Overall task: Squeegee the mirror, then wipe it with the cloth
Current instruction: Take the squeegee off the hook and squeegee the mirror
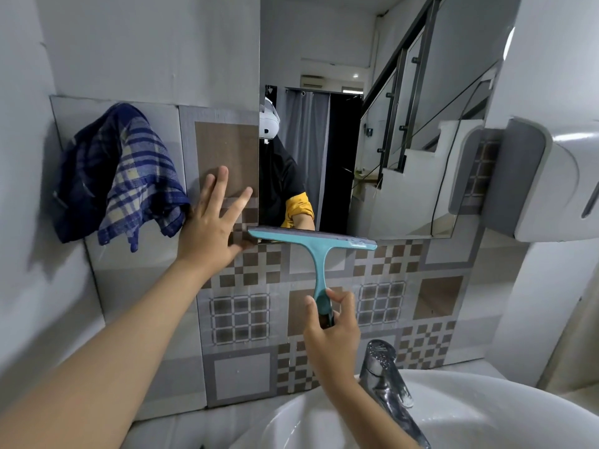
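Note:
A frameless mirror (405, 102) hangs on the wall straight ahead. A teal squeegee (319, 254) has its blade lying along the mirror's bottom edge, at the left part. My right hand (334, 328) grips the squeegee's handle from below. My left hand (212, 222) lies flat with spread fingers on the tiled wall just left of the mirror, holding nothing. A blue and cream checked cloth (123, 176) hangs on the wall to the left of that hand.
A white basin (486, 416) with a chrome tap (385, 380) sits below my right hand. A grey and white dispenser (534, 179) juts from the wall right of the mirror. Patterned tiles (382, 303) cover the wall under the mirror.

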